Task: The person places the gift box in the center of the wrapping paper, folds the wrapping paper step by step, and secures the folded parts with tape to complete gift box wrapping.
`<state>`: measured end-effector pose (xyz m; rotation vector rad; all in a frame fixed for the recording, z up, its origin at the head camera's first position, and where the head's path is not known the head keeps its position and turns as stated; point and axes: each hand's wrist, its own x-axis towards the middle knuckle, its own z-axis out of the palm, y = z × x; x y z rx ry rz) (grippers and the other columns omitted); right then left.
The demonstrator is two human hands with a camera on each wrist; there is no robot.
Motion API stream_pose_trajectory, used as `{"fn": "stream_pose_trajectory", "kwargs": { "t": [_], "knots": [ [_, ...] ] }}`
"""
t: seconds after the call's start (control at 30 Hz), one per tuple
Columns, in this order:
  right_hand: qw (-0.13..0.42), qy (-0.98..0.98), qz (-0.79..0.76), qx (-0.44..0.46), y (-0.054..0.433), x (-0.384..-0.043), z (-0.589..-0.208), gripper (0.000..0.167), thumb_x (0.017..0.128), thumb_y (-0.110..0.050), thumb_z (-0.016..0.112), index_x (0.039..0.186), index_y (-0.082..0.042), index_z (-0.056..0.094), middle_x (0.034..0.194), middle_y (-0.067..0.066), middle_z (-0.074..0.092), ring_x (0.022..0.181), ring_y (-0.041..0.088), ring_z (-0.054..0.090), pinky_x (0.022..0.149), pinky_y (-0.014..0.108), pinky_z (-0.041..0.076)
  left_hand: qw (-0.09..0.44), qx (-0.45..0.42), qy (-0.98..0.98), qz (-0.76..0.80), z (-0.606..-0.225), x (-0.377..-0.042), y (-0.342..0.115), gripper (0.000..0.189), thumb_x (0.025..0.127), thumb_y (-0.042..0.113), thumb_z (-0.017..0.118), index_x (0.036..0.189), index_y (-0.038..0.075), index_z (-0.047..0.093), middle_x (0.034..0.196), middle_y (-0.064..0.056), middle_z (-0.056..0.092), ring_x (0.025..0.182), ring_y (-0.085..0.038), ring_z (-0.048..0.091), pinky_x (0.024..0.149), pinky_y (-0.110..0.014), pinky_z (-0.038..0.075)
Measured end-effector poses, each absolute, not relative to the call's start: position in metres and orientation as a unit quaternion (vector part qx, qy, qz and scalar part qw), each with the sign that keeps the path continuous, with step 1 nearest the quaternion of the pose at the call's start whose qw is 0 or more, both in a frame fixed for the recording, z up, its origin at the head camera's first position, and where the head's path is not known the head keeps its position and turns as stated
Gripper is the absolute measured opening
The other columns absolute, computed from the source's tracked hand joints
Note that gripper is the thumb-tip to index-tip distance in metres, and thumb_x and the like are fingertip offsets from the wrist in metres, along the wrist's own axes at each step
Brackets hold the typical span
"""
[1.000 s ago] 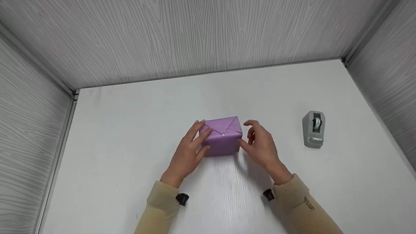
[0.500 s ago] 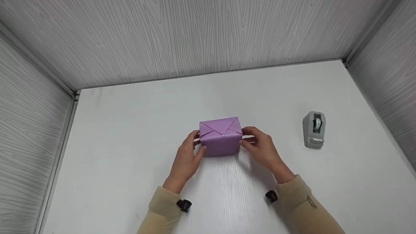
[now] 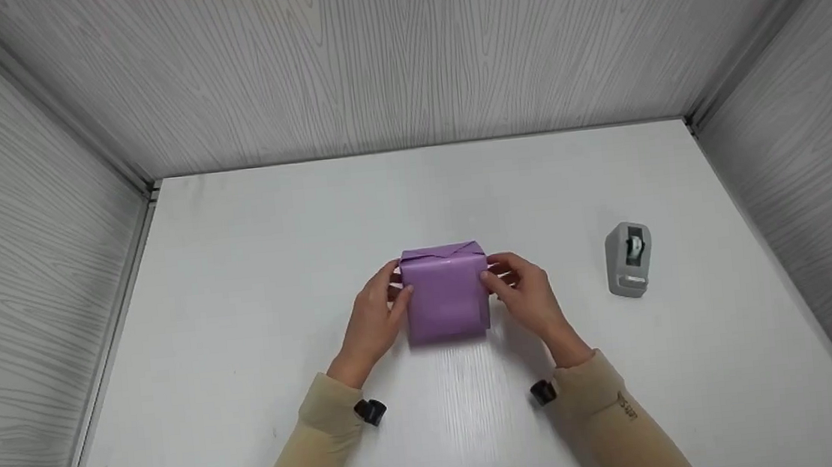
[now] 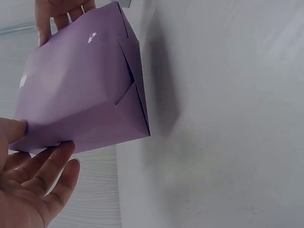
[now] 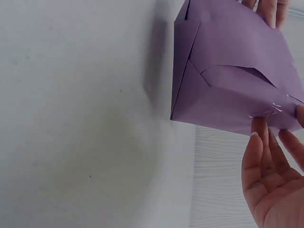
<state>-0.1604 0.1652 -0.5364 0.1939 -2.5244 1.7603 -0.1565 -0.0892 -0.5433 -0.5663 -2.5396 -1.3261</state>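
A box wrapped in purple paper (image 3: 446, 298) is held between both hands at the middle of the table. Its folded end, with triangular flaps, faces up and away in the head view. My left hand (image 3: 374, 316) grips the left side, thumb on the near face and fingers round behind. On the opposite side, my right hand (image 3: 531, 297) holds it the same way. In the left wrist view the wrapped box (image 4: 76, 80) tilts above the tabletop, casting a shadow. Folded paper flaps and clear tape bits show on the wrapped box (image 5: 232, 71) in the right wrist view.
A grey tape dispenser (image 3: 628, 260) with a roll in it stands to the right on the white table (image 3: 273, 231). Grey wood-grain panels (image 3: 400, 54) enclose the table at the back and on both sides.
The left hand has moved from the box's top to its left side. Both hands have gripped the box and tipped it, so its near face now shows more and the folded end less.
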Motion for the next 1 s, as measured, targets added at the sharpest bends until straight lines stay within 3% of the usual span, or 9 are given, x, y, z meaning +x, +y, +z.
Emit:
{"fn": "stream_pose_trajectory", "kwargs": {
  "t": [0.27,0.47,0.63,1.0],
  "knots": [
    [0.004,-0.836,0.548,0.034,0.163,-0.17,-0.542,0.03,0.097,-0.023,0.064,0.121,-0.005,0.066,0.1,0.008,0.067,0.082,0.021,0.066,0.069,0.035,0.056,0.067,-0.151,-0.875,-0.454,-0.546,-0.164,-0.087,0.023,0.098,0.014,0.061,0.115,0.001,0.054,0.106,-0.011,0.066,0.088,-0.017,0.066,0.075,-0.031,0.054],
    [-0.022,-0.859,0.509,0.039,0.159,-0.175,-0.543,0.041,0.095,-0.017,0.064,0.134,-0.007,0.059,0.119,0.011,0.065,0.101,0.024,0.063,0.083,0.039,0.053,-0.003,-0.138,-0.882,-0.451,-0.548,-0.172,-0.086,0.039,0.1,0.012,0.055,0.135,-0.002,0.046,0.126,-0.017,0.06,0.104,-0.024,0.063,0.087,-0.035,0.052],
    [-0.06,-0.855,0.514,0.039,0.158,-0.177,-0.544,0.052,0.093,-0.012,0.064,0.143,-0.01,0.051,0.13,0.013,0.059,0.108,0.028,0.062,0.086,0.041,0.053,-0.061,-0.122,-0.889,-0.438,-0.55,-0.176,-0.086,0.052,0.102,0.016,0.051,0.148,-0.003,0.034,0.14,-0.019,0.05,0.116,-0.028,0.059,0.097,-0.037,0.047],
    [-0.089,-0.858,0.504,0.031,0.157,-0.182,-0.545,0.056,0.095,-0.014,0.062,0.147,-0.011,0.045,0.135,0.014,0.056,0.111,0.028,0.061,0.086,0.04,0.053,-0.082,-0.123,-0.897,-0.418,-0.554,-0.186,-0.086,0.056,0.104,0.02,0.047,0.151,-0.004,0.028,0.143,-0.02,0.047,0.12,-0.029,0.056,0.101,-0.039,0.044]
  ]
}}
